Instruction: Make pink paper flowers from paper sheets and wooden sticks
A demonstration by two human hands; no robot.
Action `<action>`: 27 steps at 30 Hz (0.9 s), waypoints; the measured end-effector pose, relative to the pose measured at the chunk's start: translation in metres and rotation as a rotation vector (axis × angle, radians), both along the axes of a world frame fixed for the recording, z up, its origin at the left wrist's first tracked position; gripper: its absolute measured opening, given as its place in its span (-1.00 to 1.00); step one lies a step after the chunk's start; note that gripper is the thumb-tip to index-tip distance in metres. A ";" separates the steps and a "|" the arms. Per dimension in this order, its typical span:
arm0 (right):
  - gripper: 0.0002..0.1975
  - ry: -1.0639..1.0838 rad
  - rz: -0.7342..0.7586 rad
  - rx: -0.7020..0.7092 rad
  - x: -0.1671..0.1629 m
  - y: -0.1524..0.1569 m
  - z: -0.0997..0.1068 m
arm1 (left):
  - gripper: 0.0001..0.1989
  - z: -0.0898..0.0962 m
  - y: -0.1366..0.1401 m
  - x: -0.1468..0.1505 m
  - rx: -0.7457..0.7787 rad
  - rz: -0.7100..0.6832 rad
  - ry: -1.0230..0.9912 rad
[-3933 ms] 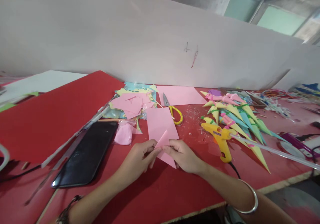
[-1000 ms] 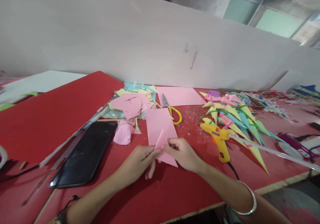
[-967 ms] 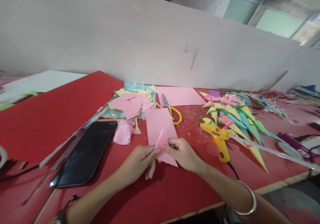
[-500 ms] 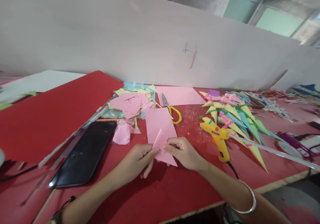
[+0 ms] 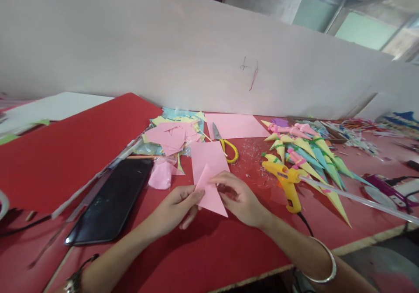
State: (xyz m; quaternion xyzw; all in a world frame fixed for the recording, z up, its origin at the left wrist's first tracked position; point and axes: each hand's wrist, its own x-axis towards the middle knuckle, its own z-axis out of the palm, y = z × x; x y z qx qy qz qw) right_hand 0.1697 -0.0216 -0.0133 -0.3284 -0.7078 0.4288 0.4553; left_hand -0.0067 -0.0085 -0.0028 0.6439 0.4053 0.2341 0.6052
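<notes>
Between my two hands is a piece of pink paper [image 5: 211,197], partly rolled, with a pointed tip at the top and a loose corner at the lower right. My left hand [image 5: 183,203] pinches its left side between thumb and fingers. Curled over the right edge, my right hand [image 5: 240,197] grips the paper with bent fingers; some fingertips are hidden behind it. Just beyond the hands a flat pink sheet [image 5: 207,155] lies on the red table [image 5: 196,253]. Yellow-handled scissors [image 5: 230,150] rest partly against that sheet, blades pointing away.
A black phone [image 5: 113,201] and a large red board [image 5: 75,149] lie to the left. Paper scraps [image 5: 173,136] are heaped at the back. On the right are a yellow glue gun [image 5: 286,181] with a long glue stick and a pile of paper cones [image 5: 306,146].
My right fingers have shifted up and across the paper's right edge, fingers more curled. The paper has moved slightly left, and its tip is a bit higher.
</notes>
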 end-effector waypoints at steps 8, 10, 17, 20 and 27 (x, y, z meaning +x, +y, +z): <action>-0.88 -0.067 -0.065 0.071 0.002 0.001 0.003 | -0.66 0.001 0.000 -0.001 0.015 -0.097 -0.014; -0.89 -0.064 -0.097 0.059 0.002 0.001 0.003 | -0.68 0.000 -0.001 -0.001 0.009 -0.116 -0.022; -0.83 -0.082 -0.209 -0.137 -0.003 -0.001 -0.002 | -0.65 0.003 -0.007 0.003 0.005 -0.144 0.023; -0.78 -0.071 -0.227 -0.186 -0.004 -0.001 -0.004 | -0.66 0.002 -0.006 0.004 0.079 -0.168 0.083; -0.85 0.021 -0.155 -0.296 -0.006 -0.002 -0.004 | -0.63 -0.004 -0.004 0.004 0.115 -0.192 0.144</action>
